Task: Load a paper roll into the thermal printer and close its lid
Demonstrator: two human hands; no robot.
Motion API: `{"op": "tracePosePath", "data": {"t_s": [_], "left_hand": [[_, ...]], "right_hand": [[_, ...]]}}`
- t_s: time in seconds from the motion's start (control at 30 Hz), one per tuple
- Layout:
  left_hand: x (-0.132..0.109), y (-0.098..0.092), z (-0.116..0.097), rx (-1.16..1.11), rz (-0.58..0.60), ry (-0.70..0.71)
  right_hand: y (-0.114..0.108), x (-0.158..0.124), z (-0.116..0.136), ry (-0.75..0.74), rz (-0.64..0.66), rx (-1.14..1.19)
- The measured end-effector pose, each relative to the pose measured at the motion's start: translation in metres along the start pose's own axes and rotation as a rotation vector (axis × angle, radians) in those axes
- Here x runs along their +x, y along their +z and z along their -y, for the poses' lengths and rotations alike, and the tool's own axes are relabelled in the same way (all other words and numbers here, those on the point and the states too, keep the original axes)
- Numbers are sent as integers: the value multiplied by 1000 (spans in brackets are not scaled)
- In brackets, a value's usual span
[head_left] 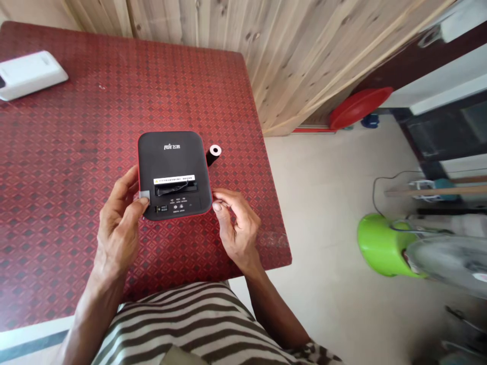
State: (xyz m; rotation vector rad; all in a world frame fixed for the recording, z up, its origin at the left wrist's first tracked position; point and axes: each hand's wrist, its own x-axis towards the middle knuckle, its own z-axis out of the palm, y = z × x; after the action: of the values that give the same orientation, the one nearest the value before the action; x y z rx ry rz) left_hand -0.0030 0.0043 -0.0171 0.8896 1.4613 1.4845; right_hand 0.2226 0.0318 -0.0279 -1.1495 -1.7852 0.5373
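A black box-shaped device (173,162) with red edges and white lettering is held above the red patterned table. It has a slot with a thin dark cord or strip across it, and a white label above. My left hand (124,218) grips its lower left corner, thumb on a small grey patch. At the lower right corner, my right hand (238,220) has thumb and forefinger pinched close together at the device's edge; whether they hold anything small is unclear. Just behind the device's right side lies a small roll (215,150), its white end showing, partly hidden.
The red patterned table (95,111) has a white device (34,73) at its far left. A wooden plank wall (220,25) borders its far edge. On the floor to the right are a green bucket-like object (375,246), a fan (452,261) and a red basin (357,107).
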Motion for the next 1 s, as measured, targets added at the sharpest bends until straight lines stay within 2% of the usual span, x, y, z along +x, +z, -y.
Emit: {"op": "tracePosePath", "data": {"t_s": [0.13,0.3,0.47,0.57,0.67,0.73,0.8,0.87,0.9,1.0], "left_hand": [[-1,8,-2,-21,-51,-22],[-1,13,2,-11,-118,-26],[-2,9,9,22,-87,25],[0,3,16,37,-48,84],[4,-2,23,45,-3,161],[6,-4,26,75,7,220],[7,-5,27,120,4,271],[7,-5,26,170,3,293],[7,-5,26,194,7,291],[6,-6,25,230,7,278]], "right_hand": [[1,-1,0,49,12,75],[7,-10,0,293,16,264],[9,-16,-2,374,31,365],[0,-1,1,259,-22,218],[-8,34,9,-35,-59,12],[-4,64,17,-232,57,-102],[8,94,26,-358,325,-264],[27,118,36,-358,624,-473],[35,128,41,-340,734,-560],[53,144,54,-293,936,-718]]}}
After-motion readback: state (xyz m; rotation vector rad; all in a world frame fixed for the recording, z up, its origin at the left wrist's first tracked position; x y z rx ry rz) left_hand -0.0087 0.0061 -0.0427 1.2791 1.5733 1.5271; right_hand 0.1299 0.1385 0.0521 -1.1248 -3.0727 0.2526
